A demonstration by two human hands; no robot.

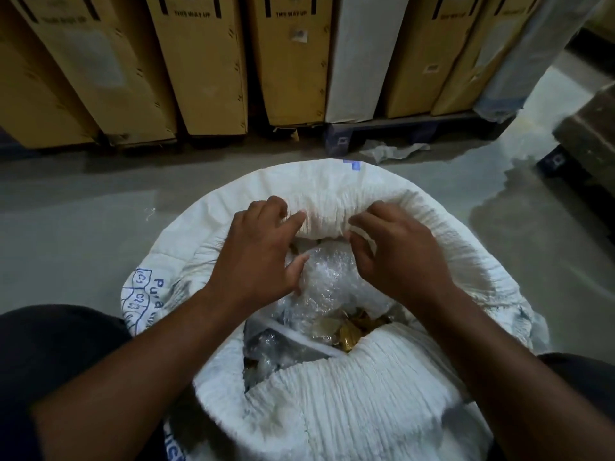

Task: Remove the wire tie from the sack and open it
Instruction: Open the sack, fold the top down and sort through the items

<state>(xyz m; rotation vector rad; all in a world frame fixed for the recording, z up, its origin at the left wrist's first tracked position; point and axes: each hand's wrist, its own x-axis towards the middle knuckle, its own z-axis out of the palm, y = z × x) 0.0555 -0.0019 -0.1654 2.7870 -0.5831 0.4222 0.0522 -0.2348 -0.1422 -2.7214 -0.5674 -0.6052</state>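
Observation:
A big white woven sack (332, 404) with blue print stands on the floor between my knees, its mouth open and its rim rolled outward. Inside lie clear bubble wrap (329, 281) and gold-coloured packets (349, 331). My left hand (259, 254) and my right hand (399, 251) both pinch the far rolled rim (326, 211), fingers curled over its inner edge, about a hand's width apart. No wire tie is visible anywhere.
Tall brown cardboard boxes (206, 61) and a white one (362, 54) stand in a row on a dark pallet (382, 131) just beyond the sack. A scrap of clear plastic (392, 151) lies on the grey floor. Another dark pallet load (585, 141) sits at right.

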